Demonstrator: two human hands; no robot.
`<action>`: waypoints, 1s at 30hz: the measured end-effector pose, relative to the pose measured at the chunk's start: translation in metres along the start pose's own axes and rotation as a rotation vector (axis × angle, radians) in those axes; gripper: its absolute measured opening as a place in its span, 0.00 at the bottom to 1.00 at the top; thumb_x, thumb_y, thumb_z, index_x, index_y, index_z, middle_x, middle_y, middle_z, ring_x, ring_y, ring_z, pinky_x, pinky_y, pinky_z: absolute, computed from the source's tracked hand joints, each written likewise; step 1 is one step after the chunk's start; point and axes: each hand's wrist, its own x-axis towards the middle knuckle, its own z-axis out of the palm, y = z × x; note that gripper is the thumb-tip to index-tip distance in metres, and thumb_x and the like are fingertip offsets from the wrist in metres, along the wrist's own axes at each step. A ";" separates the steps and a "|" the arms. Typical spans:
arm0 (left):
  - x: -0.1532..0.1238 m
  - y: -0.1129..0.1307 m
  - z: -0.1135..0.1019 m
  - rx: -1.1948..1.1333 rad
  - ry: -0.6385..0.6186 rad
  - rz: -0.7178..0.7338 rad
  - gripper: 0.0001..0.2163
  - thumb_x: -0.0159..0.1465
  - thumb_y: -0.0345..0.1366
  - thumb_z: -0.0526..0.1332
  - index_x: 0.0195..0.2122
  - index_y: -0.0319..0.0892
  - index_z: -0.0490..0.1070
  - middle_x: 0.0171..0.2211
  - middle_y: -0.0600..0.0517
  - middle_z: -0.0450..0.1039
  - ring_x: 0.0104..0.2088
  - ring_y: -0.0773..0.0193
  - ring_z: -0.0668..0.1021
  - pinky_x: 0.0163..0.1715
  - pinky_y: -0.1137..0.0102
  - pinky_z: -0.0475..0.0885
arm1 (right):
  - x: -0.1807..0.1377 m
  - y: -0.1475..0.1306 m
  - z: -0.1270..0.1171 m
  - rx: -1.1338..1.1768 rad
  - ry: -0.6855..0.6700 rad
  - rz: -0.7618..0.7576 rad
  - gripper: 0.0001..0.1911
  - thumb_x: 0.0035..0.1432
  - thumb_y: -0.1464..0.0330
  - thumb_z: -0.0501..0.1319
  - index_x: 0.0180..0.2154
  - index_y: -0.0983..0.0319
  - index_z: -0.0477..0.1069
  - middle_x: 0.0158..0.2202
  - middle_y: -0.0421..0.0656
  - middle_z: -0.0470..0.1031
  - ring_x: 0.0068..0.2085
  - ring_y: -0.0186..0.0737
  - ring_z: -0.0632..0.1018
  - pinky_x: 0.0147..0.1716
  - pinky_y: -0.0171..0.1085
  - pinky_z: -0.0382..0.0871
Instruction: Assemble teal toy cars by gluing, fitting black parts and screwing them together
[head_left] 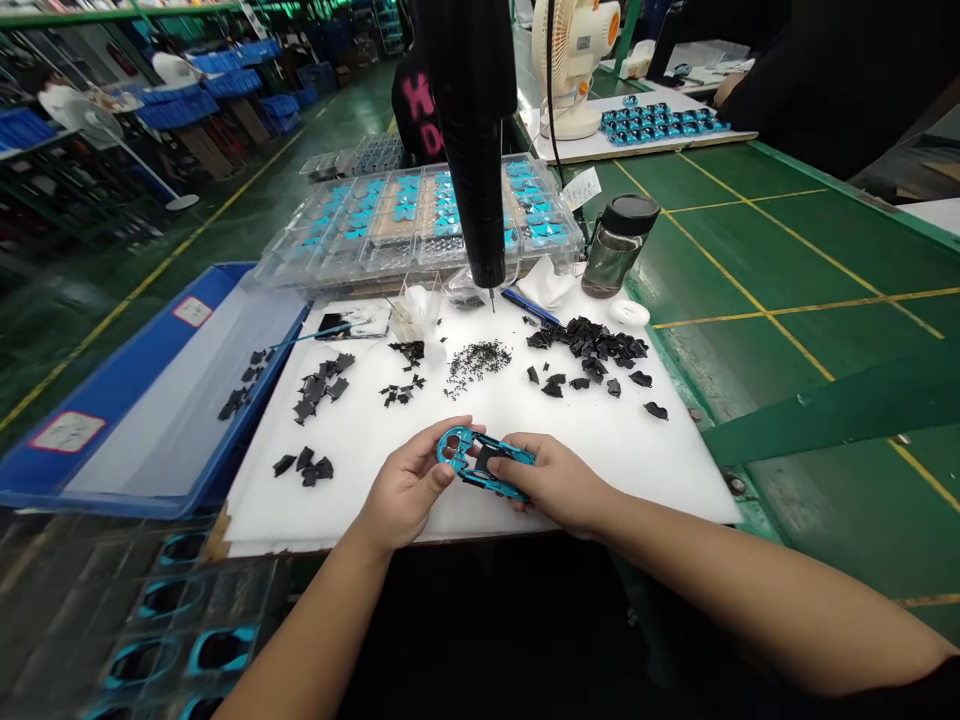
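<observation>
Between my hands, above the front of the white work board (375, 500), is a blue plastic frame (455, 447) with a black piece (484, 458) set in its middle. My left hand (409, 485) grips the rounded end of the frame between thumb and fingers. The other end is in my right hand (559, 480), whose thumb lies against the black piece. Beyond them a pile of tiny black screws (480, 365) is spread on the board. A black electric screwdriver (484, 200) hangs tip down over that pile.
Black plastic parts (592, 345) are heaped at right, with more black pieces (319, 385) at left. A blue bin (187, 490) flanks the board. Behind stand a clear divided tray (367, 255) of blue parts, a jar (619, 245) and a fan (574, 60).
</observation>
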 end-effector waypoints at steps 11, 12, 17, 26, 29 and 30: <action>0.038 0.036 0.011 0.114 -0.192 -0.163 0.21 0.68 0.47 0.58 0.58 0.43 0.71 0.52 0.42 0.77 0.50 0.52 0.80 0.54 0.58 0.73 | 0.001 0.002 -0.003 0.491 -0.324 0.041 0.33 0.63 0.42 0.53 0.44 0.66 0.72 0.33 0.49 0.80 0.20 0.34 0.76 0.19 0.32 0.67; 0.041 0.036 0.012 0.135 -0.191 -0.158 0.22 0.68 0.48 0.58 0.59 0.43 0.70 0.53 0.42 0.77 0.49 0.52 0.80 0.54 0.57 0.73 | 0.002 0.002 -0.003 0.501 -0.305 0.038 0.34 0.65 0.42 0.49 0.44 0.67 0.72 0.32 0.49 0.79 0.20 0.35 0.75 0.19 0.32 0.67; 0.024 0.031 0.004 0.452 0.136 0.085 0.22 0.69 0.46 0.57 0.61 0.45 0.67 0.57 0.41 0.72 0.53 0.54 0.77 0.54 0.58 0.73 | 0.006 0.002 0.000 0.656 -0.166 0.036 0.30 0.70 0.48 0.45 0.49 0.65 0.71 0.29 0.47 0.78 0.23 0.38 0.77 0.24 0.34 0.70; -0.026 0.007 -0.024 0.861 0.366 0.226 0.11 0.68 0.35 0.58 0.48 0.41 0.75 0.42 0.47 0.77 0.41 0.63 0.80 0.44 0.68 0.75 | 0.002 -0.002 0.011 0.833 -0.103 0.069 0.26 0.73 0.54 0.44 0.52 0.64 0.70 0.41 0.49 0.79 0.36 0.42 0.83 0.38 0.42 0.76; -0.021 0.003 -0.022 0.878 0.367 0.199 0.10 0.69 0.36 0.57 0.47 0.40 0.75 0.41 0.47 0.78 0.40 0.63 0.80 0.43 0.68 0.76 | 0.004 0.000 0.009 0.850 -0.122 0.065 0.24 0.72 0.55 0.46 0.53 0.63 0.71 0.45 0.49 0.79 0.40 0.45 0.83 0.42 0.45 0.76; -0.020 0.003 -0.021 0.883 0.357 0.196 0.10 0.69 0.36 0.57 0.46 0.40 0.75 0.41 0.46 0.78 0.40 0.63 0.80 0.43 0.68 0.76 | 0.005 0.000 0.008 0.854 -0.128 0.065 0.24 0.72 0.55 0.46 0.53 0.63 0.71 0.45 0.49 0.79 0.41 0.45 0.83 0.43 0.45 0.76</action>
